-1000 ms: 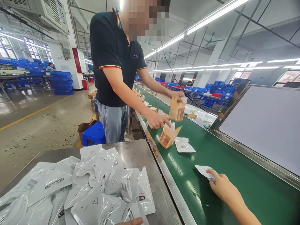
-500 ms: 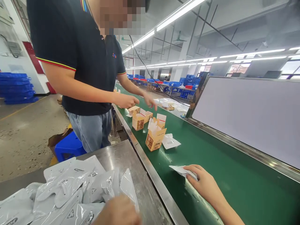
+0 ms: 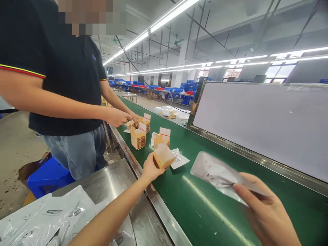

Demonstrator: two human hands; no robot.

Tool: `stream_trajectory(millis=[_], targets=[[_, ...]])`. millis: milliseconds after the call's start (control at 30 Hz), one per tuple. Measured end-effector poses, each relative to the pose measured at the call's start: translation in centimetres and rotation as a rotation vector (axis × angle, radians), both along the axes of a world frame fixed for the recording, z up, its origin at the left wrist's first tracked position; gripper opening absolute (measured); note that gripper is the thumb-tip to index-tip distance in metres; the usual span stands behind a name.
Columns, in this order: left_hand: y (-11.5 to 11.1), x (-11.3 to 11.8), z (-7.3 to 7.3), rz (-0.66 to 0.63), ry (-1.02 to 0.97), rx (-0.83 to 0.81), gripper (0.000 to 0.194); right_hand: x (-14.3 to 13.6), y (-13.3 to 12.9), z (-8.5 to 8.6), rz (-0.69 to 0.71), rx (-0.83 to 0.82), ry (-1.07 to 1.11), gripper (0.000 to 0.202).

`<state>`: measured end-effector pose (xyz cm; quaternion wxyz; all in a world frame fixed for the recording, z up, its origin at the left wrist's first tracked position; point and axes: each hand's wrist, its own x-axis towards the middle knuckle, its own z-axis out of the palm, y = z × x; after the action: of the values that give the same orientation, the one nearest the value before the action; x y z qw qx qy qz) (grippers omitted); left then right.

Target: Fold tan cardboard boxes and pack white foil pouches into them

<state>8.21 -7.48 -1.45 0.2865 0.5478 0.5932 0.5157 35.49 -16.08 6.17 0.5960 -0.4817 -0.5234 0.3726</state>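
Note:
My left hand (image 3: 150, 168) is closed around a small open cardboard box (image 3: 164, 157), tilted above the green belt (image 3: 194, 201). My right hand (image 3: 261, 201) pinches a white plastic pouch (image 3: 217, 172) by its near end, held over the belt. Just behind the held box stands another open box (image 3: 162, 136), with a flat white pouch (image 3: 179, 160) lying to its right. Farther left on the belt is an open box (image 3: 138, 137) with its flap up. A pile of white pouches (image 3: 53, 215) covers part of the metal table at the lower left.
Across the belt's left side stands a person in a dark shirt (image 3: 69, 85), hands at a farther box (image 3: 145, 123). A blue stool (image 3: 50, 176) is beside the metal table (image 3: 112, 181). A white panel (image 3: 258, 119) rises along the belt's right edge.
My left hand has moved from the pouch pile to a box and now grips it, tilting it. My right hand has lifted its pouch off the belt. The view has turned right.

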Motion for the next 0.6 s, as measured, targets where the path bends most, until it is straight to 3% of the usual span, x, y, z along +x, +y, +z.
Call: stream_trajectory(millis=[100, 200, 233, 300, 400, 500, 600], targets=[[-3.5, 1.4, 1.0, -0.066, 0.124, 0.145, 0.065, -0.9, 0.9, 1.9, 0.041, 0.227, 0.019, 0.029], [-6.0, 2.8, 1.7, -0.073, 0.274, 0.349, 0.060, -2.0, 1.3, 2.9, 0.334, 0.376, -0.473, 0.015], [-6.6, 3.3, 1.7, -0.061, 0.317, 0.404, 0.060, -2.5, 1.1, 2.9, 0.399, 0.411, -0.678, 0.018], [-7.4, 4.3, 1.4, -0.055, 0.394, 0.473, 0.060, -3.6, -0.1, 2.5, 0.412, 0.452, -1.008, 0.032], [-8.2, 6.0, 0.9, -0.079, 0.492, 0.505, 0.058, -5.2, -2.1, 1.5, 0.377, 0.385, -1.221, 0.051], [-9.1, 7.8, 0.4, -0.093, 0.540, 0.539, 0.058, -5.3, -2.8, 0.4, 0.566, 0.187, -1.175, 0.070], [-10.3, 9.7, -0.3, -0.211, 0.569, 0.558, 0.056, -3.5, -2.6, -0.2, 0.761, -0.021, -1.087, 0.047]])
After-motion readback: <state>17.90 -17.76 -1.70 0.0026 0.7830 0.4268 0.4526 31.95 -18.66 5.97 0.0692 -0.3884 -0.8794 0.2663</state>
